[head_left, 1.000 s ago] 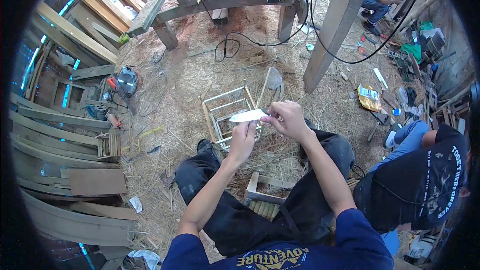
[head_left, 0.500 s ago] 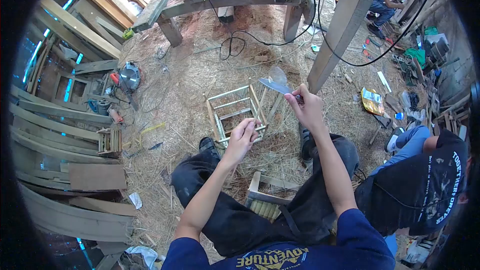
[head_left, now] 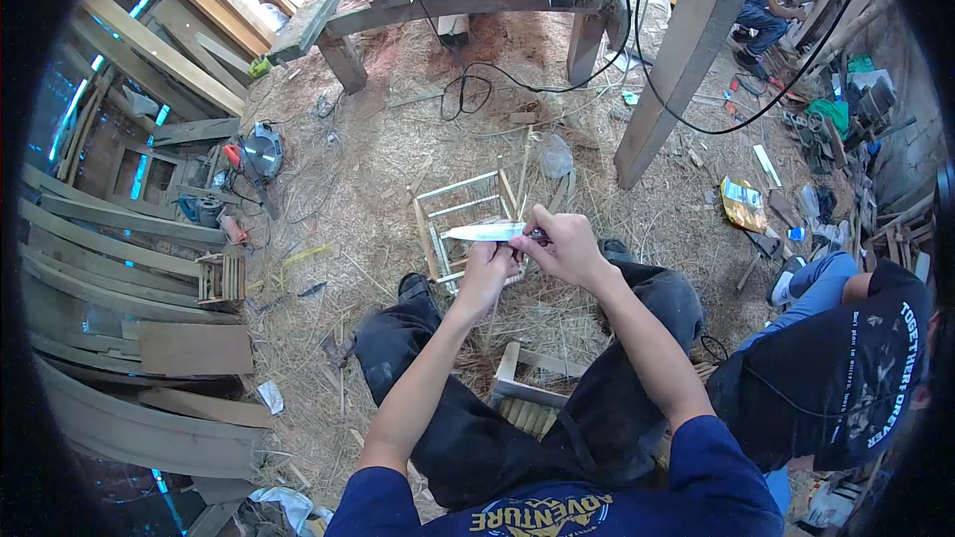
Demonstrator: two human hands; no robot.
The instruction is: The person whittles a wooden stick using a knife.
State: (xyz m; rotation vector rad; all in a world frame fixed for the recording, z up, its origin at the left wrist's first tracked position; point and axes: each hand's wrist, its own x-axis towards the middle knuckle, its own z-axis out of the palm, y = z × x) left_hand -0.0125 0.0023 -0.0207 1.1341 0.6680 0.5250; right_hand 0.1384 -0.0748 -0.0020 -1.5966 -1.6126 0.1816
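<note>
My right hand (head_left: 564, 247) is closed around the handle of a knife (head_left: 484, 232), its blade pointing left. Just below the blade, my left hand (head_left: 484, 276) pinches a thin wooden strip (head_left: 525, 174), which rises beyond the knife. The hands are almost touching, and the fingers partly hide where blade and strip meet. Behind them on the straw-strewn floor is a small open wooden frame (head_left: 431, 239). Between my legs sits a piece with pale slats (head_left: 525, 416) and a wooden edge.
A workbench (head_left: 458, 2) stands ahead, with a slanted post (head_left: 686, 65) to its right. A circular saw (head_left: 262, 154) rests on the left floor. One person (head_left: 831, 368) sits close at my right; another (head_left: 764, 15) is farther back. A black cable (head_left: 567, 88) crosses the floor.
My right hand has brought the knife down and left, from raised above the frame to beside my left hand. The blade now lies nearly level across the strip.
</note>
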